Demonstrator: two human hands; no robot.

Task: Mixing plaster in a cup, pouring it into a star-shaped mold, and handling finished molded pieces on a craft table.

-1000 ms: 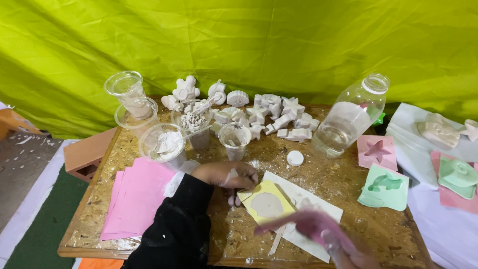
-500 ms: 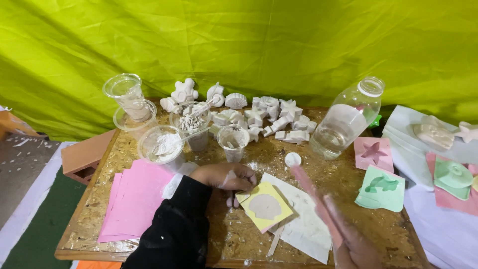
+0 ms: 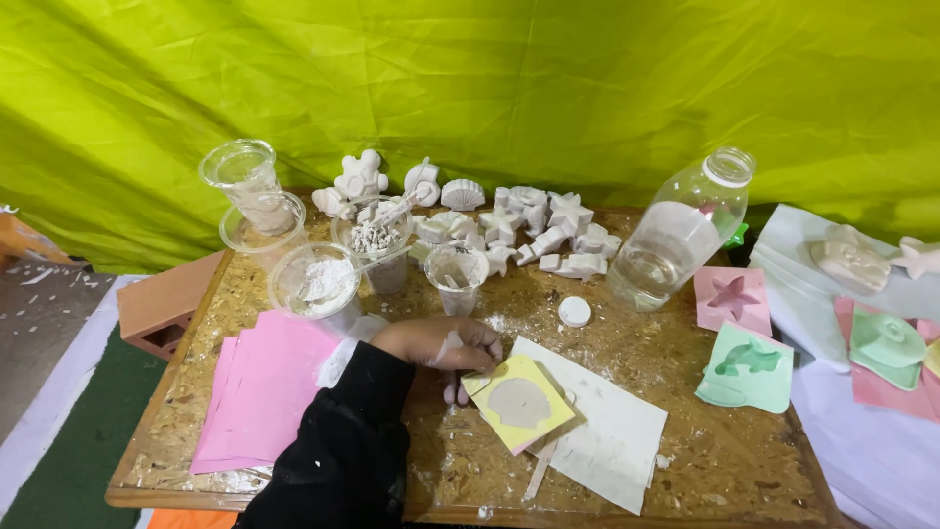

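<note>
Black sleeve: your left arm [image 3: 338, 451] reaches in from the near edge of the desk [image 3: 725, 460].
Left hand: your left hand [image 3: 439, 345] lies fingers down, pressing on the corner of the yellow mould [image 3: 518, 403]; it clamps nothing.
Right hand: out of view.
Yellow mould: a square with a grey shell-shaped filling, lying on a white sheet [image 3: 597, 431], touching your fingertips.
Left side: pink sheets [image 3: 259, 387] lie stacked just beside your sleeve.
Middle: a cup of white powder [image 3: 315, 282], a small cup [image 3: 456, 274] and a white cap [image 3: 574, 312].
Right: a green mould [image 3: 748, 365] and a pink star mould [image 3: 732, 297].
Far: white plaster figures [image 3: 529, 230] and a tilted clear bottle [image 3: 681, 235], before the green cloth [image 3: 490, 88].
</note>
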